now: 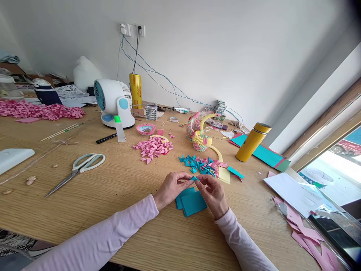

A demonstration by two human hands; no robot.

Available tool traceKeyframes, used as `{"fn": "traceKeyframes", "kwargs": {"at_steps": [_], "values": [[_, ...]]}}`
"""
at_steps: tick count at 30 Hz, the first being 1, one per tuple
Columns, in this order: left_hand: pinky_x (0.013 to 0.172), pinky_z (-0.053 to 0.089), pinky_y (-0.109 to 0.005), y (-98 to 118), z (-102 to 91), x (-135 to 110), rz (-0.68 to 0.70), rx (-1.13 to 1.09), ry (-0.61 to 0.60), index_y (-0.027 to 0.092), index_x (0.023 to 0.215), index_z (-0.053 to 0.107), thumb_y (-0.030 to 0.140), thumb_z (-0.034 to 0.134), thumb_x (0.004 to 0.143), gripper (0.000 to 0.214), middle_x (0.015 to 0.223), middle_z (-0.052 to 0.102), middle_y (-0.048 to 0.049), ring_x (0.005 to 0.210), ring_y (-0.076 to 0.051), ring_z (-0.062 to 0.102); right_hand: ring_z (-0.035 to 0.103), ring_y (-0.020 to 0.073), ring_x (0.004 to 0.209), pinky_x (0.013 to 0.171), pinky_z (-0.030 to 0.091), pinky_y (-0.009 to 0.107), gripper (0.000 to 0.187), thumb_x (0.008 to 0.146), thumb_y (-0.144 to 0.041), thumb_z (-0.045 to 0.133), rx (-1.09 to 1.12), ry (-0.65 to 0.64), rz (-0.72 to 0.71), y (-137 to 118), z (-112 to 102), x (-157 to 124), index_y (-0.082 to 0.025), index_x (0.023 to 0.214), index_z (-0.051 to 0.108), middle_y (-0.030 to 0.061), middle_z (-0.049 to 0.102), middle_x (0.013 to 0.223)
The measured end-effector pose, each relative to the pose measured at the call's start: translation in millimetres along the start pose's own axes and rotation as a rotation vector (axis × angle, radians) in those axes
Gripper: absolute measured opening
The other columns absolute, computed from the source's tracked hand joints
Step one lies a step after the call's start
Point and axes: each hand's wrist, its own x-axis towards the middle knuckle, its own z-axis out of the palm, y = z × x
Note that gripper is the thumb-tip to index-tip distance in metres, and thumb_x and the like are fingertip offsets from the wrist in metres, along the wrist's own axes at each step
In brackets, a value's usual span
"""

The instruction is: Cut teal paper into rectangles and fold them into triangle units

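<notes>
Between my two hands is a small folded blue paper piece [194, 178], pinched from both sides. My left hand [174, 189] grips its left end with thumb and fingers, and my right hand [212, 192] has its right end. Just below them lies a stack of blue paper rectangles [194, 204] on the table. Beyond my fingertips is a pile of folded blue triangles [194, 163] mixed with pink ones. A pale yellow paper [224, 175] sits at the right of that pile.
Pink folded pieces [152, 148] are heaped farther back, near a paper basket [201, 141]. Scissors [81, 165] lie left, before a white fan [115, 101]. A yellow flask [252, 142] stands right. Pink paper strips [307, 233] and a phone [335, 237] occupy the right edge.
</notes>
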Motion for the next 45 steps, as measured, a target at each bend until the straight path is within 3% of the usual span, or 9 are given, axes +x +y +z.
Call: {"fn": "traceKeyframes", "kwargs": {"at_steps": [4,7,18,24,33,37,42,45], "values": [[0.098,0.041,-0.037,2,-3.2,2,0.212,0.276,0.085,0.018,0.077,0.072,0.023,0.07,0.076,0.006,0.111,0.067,-0.01,0.11,-0.024,0.057,0.061,0.0179,0.077,0.058,0.05,0.027,0.012,0.084,-0.029,0.06,-0.153,0.011,-0.204,-3,1,0,-0.02,0.09,0.066,0.0062,0.066,0.088],[0.101,0.038,-0.04,1,-4.7,3,0.309,0.399,0.106,0.02,0.073,0.071,0.022,0.069,0.077,0.006,0.111,0.067,-0.0089,0.116,-0.024,0.052,0.061,0.0186,0.079,0.064,0.05,0.03,0.008,0.085,-0.024,0.059,-0.212,0.024,-0.288,-4,1,2,-0.02,0.087,0.066,0.0056,0.067,0.086],[0.095,0.036,-0.044,-15,-9.6,8,0.398,0.808,0.183,0.028,0.078,0.075,0.029,0.071,0.076,0.005,0.121,0.062,-0.0029,0.116,-0.026,0.048,0.059,0.0204,0.082,0.074,0.045,0.033,0.007,0.088,-0.02,0.057,-0.433,-0.044,-0.44,12,-2,14,-0.021,0.087,0.065,0.0037,0.068,0.085],[0.094,0.031,-0.046,-12,-13.9,17,0.442,1.042,0.09,0.029,0.08,0.074,0.031,0.061,0.085,0.013,0.13,0.056,-0.0007,0.123,-0.026,0.04,0.06,0.0198,0.081,0.075,0.039,0.033,0.017,0.094,-0.019,0.048,-0.709,-0.138,-0.539,20,-2,27,-0.019,0.09,0.065,0.0044,0.071,0.087],[0.097,0.027,-0.045,-12,-14.8,18,0.467,1.147,-0.069,0.025,0.081,0.07,0.025,0.056,0.089,0.016,0.124,0.06,0.0001,0.122,-0.023,0.042,0.063,0.0186,0.083,0.08,0.036,0.033,0.024,0.088,-0.005,0.047,-0.752,-0.291,-0.558,29,-8,30,-0.02,0.092,0.065,0.0027,0.073,0.091],[0.098,0.027,-0.045,-12,-19.1,14,0.446,1.116,-0.13,0.025,0.09,0.07,0.023,0.049,0.092,0.021,0.128,0.058,0.0005,0.125,-0.023,0.04,0.062,0.0184,0.088,0.081,0.034,0.034,0.038,0.078,0.003,0.044,-0.753,-0.347,-0.461,24,-12,27,-0.021,0.098,0.066,0.0014,0.072,0.095],[0.097,0.03,-0.041,-14,-24.1,11,0.392,1.064,-0.134,0.032,0.105,0.067,0.011,0.044,0.09,0.034,0.133,0.054,0.003,0.126,-0.022,0.037,0.059,0.021,0.094,0.087,0.031,0.038,0.039,0.079,-0.004,0.044,-0.848,-0.413,-0.37,3,-11,22,-0.022,0.107,0.065,0.0038,0.07,0.096],[0.096,0.031,-0.042,-14,-23.6,11,0.399,1.105,-0.134,0.031,0.105,0.067,0.011,0.044,0.091,0.033,0.132,0.054,0.0028,0.127,-0.022,0.037,0.057,0.0228,0.097,0.091,0.028,0.042,0.034,0.082,-0.011,0.045,-0.954,-0.424,-0.357,-9,-5,17,-0.022,0.107,0.065,0.0055,0.069,0.095]]}}
